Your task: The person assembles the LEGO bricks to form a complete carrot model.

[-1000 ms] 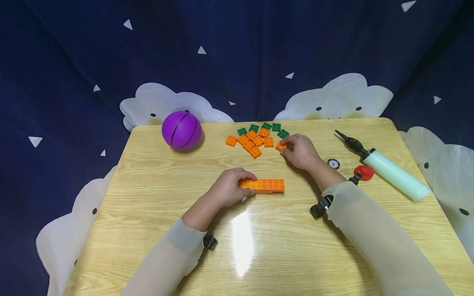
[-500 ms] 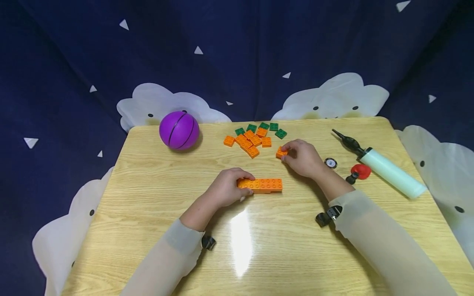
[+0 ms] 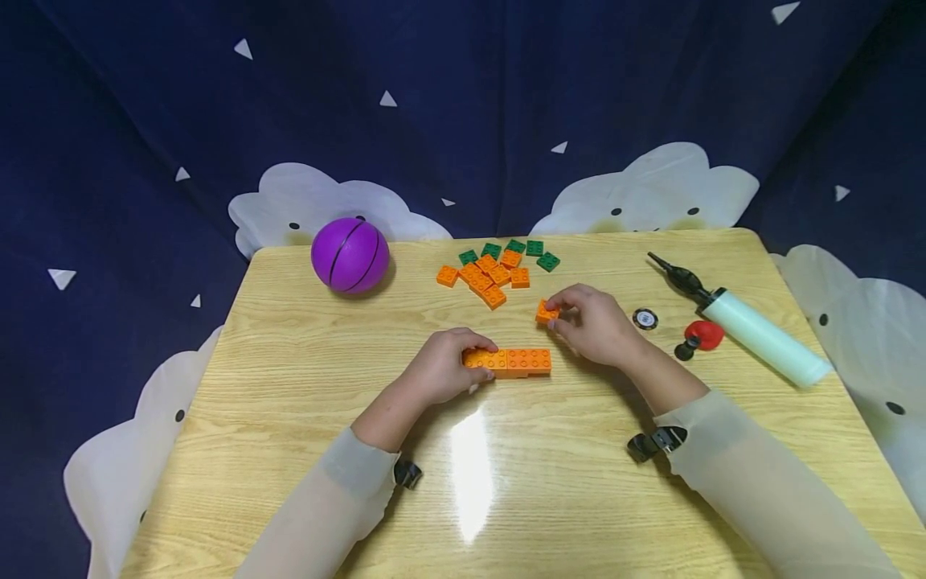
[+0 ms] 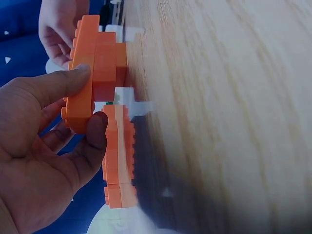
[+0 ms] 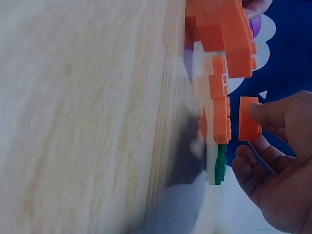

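Note:
My left hand (image 3: 447,368) grips the left end of a long orange block assembly (image 3: 530,362) near the table's middle. In the left wrist view the thumb presses along the assembly's (image 4: 82,100) studded top row, and narrower layers sit beneath it. My right hand (image 3: 595,326) pinches a small orange building block (image 3: 546,313), held above the table in the right wrist view, where the block (image 5: 249,119) shows between thumb and fingers. It is just behind the assembly's right end, apart from it. Farther back lies a group of loose orange blocks (image 3: 494,297) and green blocks (image 3: 548,262).
A purple ball (image 3: 350,255) sits at the back left. On the right lie a pale green hand pump (image 3: 767,338), a red item (image 3: 705,334), a black pawn-shaped piece (image 3: 687,348) and a round chip (image 3: 645,318). A dark patterned curtain (image 3: 463,96) hangs behind the wooden table (image 3: 304,362).
My right hand has drawn the small orange block from beside the loose group toward me, closer to the assembly. The left hand keeps its grip in place.

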Available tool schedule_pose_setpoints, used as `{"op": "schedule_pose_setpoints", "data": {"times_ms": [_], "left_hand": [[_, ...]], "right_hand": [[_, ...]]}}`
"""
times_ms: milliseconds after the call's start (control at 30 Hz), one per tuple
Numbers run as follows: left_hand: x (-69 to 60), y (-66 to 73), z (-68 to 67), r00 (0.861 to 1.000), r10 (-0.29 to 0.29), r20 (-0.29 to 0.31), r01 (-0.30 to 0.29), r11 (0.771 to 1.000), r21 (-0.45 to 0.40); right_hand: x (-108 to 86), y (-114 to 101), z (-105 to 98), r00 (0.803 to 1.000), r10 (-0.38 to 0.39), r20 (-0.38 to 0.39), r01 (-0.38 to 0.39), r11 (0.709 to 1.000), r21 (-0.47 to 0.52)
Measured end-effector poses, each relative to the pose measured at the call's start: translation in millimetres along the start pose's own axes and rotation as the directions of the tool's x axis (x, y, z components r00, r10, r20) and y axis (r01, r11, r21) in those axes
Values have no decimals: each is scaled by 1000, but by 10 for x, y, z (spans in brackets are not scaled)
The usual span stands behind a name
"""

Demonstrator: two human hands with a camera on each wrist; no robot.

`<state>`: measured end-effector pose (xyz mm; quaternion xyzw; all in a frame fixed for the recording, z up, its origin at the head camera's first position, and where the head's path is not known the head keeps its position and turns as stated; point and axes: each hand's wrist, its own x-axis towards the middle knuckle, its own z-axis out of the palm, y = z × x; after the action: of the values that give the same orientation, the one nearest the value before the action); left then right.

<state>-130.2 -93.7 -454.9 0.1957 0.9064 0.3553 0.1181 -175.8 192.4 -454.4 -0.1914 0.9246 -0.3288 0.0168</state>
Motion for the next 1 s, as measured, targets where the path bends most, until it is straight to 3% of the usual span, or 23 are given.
{"op": "schedule_pose_setpoints", "data": {"times_ms": [300,1000], "left_hand": [[7,-10,-1,1000,2,5,-2,1000,3],[21,-27,23,1000,21,-16,-21,1000,4]], "right_hand": [[-165,-115,-38,997,-75,-5,75,996,41],[-446,-248,12,986,-167,23,164,981,102]]}}
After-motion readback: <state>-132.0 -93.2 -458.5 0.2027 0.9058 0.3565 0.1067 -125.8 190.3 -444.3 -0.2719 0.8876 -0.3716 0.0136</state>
